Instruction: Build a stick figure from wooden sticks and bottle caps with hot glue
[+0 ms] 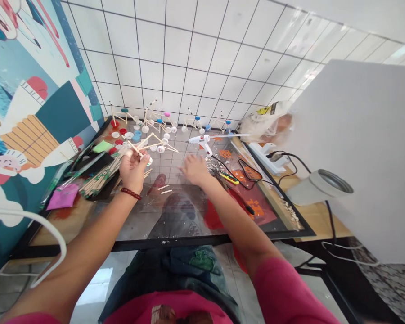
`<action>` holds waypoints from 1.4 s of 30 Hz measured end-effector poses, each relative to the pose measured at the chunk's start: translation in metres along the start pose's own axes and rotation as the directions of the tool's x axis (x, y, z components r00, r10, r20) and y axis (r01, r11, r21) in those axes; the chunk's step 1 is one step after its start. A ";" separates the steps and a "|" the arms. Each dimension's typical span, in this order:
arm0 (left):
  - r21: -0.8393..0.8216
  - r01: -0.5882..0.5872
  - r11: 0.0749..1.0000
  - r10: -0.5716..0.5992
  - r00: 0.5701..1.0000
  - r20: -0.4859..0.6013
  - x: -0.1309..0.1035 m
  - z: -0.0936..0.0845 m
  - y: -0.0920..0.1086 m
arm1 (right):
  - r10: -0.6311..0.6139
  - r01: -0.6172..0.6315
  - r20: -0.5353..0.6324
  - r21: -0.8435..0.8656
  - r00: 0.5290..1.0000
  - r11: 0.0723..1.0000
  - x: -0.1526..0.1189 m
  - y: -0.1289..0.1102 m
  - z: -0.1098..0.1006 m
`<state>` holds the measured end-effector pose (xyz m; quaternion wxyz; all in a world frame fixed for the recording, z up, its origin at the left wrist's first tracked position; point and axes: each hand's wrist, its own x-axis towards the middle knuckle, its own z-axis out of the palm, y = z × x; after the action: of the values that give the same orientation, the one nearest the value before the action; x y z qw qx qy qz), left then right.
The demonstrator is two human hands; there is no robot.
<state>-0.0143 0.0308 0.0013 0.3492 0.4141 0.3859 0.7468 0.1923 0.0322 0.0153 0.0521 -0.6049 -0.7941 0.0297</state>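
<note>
Glue gun (202, 143): one, white, lay on its side on the counter (131, 229), a clear glue stick projecting from its rear.

Stick frame (159, 138): one, pale, angular, with a white cap (148, 159), was held to the left of the glue gun.

Left hand (133, 170): grip closed, thumb and fingers pinching the stick frame.

Right hand (194, 170): just nearer the person than the glue gun, blurred; grip partly open, fingers spread, nothing visible held; contact with the counter could not be told.

Left of the glue gun, further out: stick bundle (101, 177), pink packet (63, 196).

Nearer the person than the glue gun, to its right: yellow cutter (230, 178).

Right of the glue gun: power strip (270, 158), plastic bag (266, 121).
</note>
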 end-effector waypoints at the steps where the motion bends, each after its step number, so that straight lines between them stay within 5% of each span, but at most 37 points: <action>1: -0.003 0.011 1.000 -0.011 1.000 0.007 -0.001 0.001 -0.001 | 0.032 -0.032 -0.072 -0.009 0.997 0.999 -0.007 0.007 -0.004; 4: 0.030 0.072 0.997 -0.073 0.996 0.059 -0.004 0.003 -0.006 | -0.099 0.109 -0.156 0.056 0.983 0.992 -0.029 0.006 -0.009; 9: 0.126 0.104 0.987 -0.126 0.976 0.178 -0.010 0.004 -0.006 | -0.368 0.368 -0.024 0.074 0.930 0.927 -0.059 -0.018 -0.006; 14: 0.148 0.083 0.985 -0.114 0.971 0.209 -0.012 0.004 0.000 | -0.110 0.105 -0.091 -0.063 0.990 0.993 -0.064 -0.009 -0.009; 19: 0.166 0.092 0.982 -0.125 0.973 0.196 -0.013 0.004 0.000 | -0.432 0.433 0.031 -0.030 0.901 0.901 -0.063 -0.017 -0.002; 23: 0.167 0.100 0.981 -0.132 0.972 0.196 -0.013 0.004 0.000 | -0.214 0.213 -0.084 -0.021 0.973 0.977 -0.058 -0.003 0.003; 29: 0.176 0.112 0.978 -0.149 0.965 0.214 -0.015 0.006 -0.001 | -0.029 0.044 -0.106 0.145 0.994 0.988 -0.045 0.011 0.009; 33: 0.198 0.116 0.973 -0.157 0.966 0.205 -0.014 0.004 -0.003 | -0.165 0.172 -0.108 0.060 0.980 0.983 -0.046 -0.004 0.007; 38: 0.230 0.138 0.963 -0.188 0.960 0.209 -0.008 0.000 -0.010 | -0.466 0.499 -0.191 0.195 0.864 0.845 -0.057 -0.011 0.003; 42: 0.289 0.139 0.947 -0.224 0.933 0.282 -0.007 -0.004 -0.015 | -0.303 0.436 -0.401 0.299 0.864 0.849 -0.057 -0.002 0.009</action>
<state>-0.0119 0.0305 -0.0159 0.4152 0.5316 0.4592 0.5781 0.2042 -0.0237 0.0043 0.3086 -0.4120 -0.8546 0.0675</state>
